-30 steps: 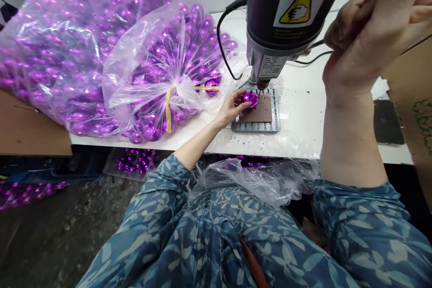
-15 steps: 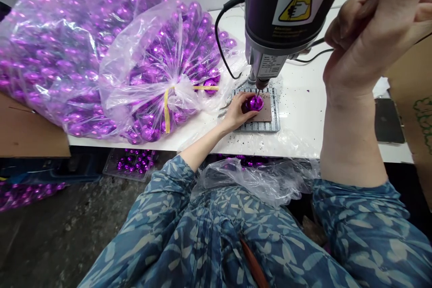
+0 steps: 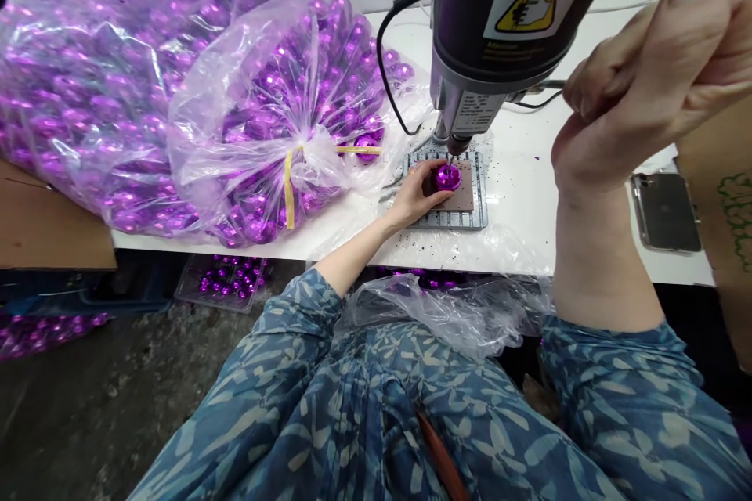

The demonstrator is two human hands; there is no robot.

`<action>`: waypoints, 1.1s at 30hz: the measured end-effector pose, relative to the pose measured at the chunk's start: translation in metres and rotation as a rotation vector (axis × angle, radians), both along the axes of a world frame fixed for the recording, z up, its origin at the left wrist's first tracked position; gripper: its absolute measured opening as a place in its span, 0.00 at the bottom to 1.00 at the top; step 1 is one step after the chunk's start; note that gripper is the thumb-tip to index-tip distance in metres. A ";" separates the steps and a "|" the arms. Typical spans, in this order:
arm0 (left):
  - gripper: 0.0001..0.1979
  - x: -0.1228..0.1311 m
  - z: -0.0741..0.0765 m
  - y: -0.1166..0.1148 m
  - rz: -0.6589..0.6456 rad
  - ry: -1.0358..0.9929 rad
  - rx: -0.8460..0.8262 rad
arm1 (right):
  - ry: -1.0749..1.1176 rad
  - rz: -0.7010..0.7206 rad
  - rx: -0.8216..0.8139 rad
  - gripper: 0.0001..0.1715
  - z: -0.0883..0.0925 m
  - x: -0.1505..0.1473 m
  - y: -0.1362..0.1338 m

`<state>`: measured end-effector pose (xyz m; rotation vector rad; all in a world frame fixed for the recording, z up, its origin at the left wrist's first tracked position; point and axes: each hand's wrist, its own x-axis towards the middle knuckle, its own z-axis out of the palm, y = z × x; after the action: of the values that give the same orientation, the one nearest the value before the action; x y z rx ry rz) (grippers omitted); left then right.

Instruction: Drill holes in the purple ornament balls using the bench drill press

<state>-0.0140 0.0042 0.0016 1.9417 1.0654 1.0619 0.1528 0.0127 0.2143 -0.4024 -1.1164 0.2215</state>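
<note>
My left hand holds a faceted, shiny purple ball between thumb and fingers. Under the ball is a brown board, lying on the slotted metal base of a small drill press. The thin bit below the chuck points down at the top of the ball; I cannot tell whether it touches. Raised at the right of the press, my right hand has its fingers curled closed. What those fingers grip is hidden by the hand.
Large clear bags of purple balls fill the table's left side, one tied with a yellow tie. A phone lies at the right beside a cardboard box. Plastic film hangs at the front edge. Dark crumbs dot the table.
My right hand has shifted slightly left and down, baring more of the phone. The ball has turned or shifted a little in my left hand, which stays in place.
</note>
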 end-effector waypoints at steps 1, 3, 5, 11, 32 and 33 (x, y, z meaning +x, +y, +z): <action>0.30 0.000 0.000 0.000 0.004 0.012 0.002 | -0.002 -0.015 0.002 0.37 -0.003 -0.001 -0.003; 0.30 0.000 0.001 0.001 0.008 0.036 0.007 | -0.014 -0.017 -0.013 0.39 -0.008 -0.001 -0.007; 0.30 0.000 0.001 0.001 0.008 0.044 0.015 | -0.031 -0.010 -0.027 0.40 -0.011 0.000 -0.008; 0.30 0.000 0.003 0.000 0.011 0.055 0.025 | -0.015 0.005 0.011 0.40 -0.016 0.002 -0.004; 0.29 0.001 0.007 -0.003 0.040 0.057 0.010 | 0.110 -0.124 0.180 0.46 -0.062 0.009 0.014; 0.29 0.002 0.007 -0.003 0.040 0.059 0.010 | 0.103 -0.130 0.178 0.47 -0.063 0.010 0.014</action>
<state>-0.0124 0.0013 0.0083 1.9775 1.1377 1.0391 0.1629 0.0269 0.1509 -0.2996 -0.9956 0.0272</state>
